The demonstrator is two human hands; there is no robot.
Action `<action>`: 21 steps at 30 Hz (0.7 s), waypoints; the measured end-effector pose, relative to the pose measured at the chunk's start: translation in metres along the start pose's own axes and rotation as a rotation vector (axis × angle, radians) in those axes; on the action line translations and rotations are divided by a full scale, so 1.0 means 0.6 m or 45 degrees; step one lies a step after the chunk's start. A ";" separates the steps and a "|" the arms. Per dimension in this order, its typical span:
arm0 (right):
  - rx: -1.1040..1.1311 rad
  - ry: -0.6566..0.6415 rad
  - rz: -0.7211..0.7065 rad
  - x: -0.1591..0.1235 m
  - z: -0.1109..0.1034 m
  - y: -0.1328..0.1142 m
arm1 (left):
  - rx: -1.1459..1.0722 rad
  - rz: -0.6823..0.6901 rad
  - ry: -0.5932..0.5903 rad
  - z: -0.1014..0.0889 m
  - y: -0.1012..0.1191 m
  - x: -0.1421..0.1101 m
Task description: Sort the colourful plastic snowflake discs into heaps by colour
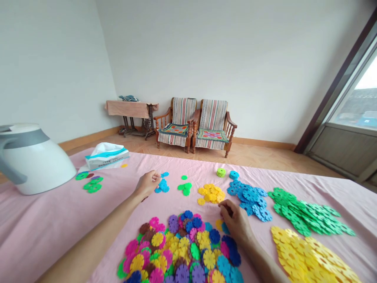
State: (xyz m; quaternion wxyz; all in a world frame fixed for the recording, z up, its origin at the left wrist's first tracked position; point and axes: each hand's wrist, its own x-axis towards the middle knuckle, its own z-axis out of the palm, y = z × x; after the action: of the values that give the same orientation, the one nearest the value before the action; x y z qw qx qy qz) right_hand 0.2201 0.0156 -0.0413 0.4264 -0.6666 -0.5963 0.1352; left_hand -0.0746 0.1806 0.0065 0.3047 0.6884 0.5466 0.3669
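Note:
My left hand (pixel 149 183) is at the left edge of a small cluster of blue flower-shaped discs (pixel 162 186), its fingers pinched together; whatever is between them is too small to make out. Close by the yellow disc pile (pixel 212 193), my right hand (pixel 235 217) is closed with curled fingers, and anything inside is hidden. In front of me, between my forearms, lies a large heap of mixed-colour slotted discs (pixel 179 247). A few green discs (pixel 185 189) lie between the blue cluster and the yellow pile.
On the pink cloth (pixel 73 236), a white jug (pixel 35 161) and a tissue box (pixel 107 156) stand left. Sorted blue (pixel 250 198), green (pixel 306 212) and yellow (pixel 309 255) discs spread right, with two short stacks behind. Two wooden armchairs (pixel 194 127) stand beyond the table.

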 end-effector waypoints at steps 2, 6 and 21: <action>0.003 0.002 0.002 0.000 0.000 0.000 | 0.032 0.022 -0.014 -0.002 0.003 -0.003; -0.026 0.005 0.004 0.000 -0.001 -0.001 | 0.066 0.112 -0.269 -0.010 0.029 -0.037; -0.034 0.003 -0.030 0.001 -0.005 -0.002 | 0.588 0.542 -0.905 0.005 0.110 -0.163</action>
State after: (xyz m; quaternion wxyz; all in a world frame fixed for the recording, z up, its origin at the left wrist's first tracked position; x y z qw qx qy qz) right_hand 0.2214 0.0146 -0.0382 0.4197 -0.6653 -0.6054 0.1213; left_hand -0.0502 0.0710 0.0426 0.2298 0.9178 0.3223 0.0317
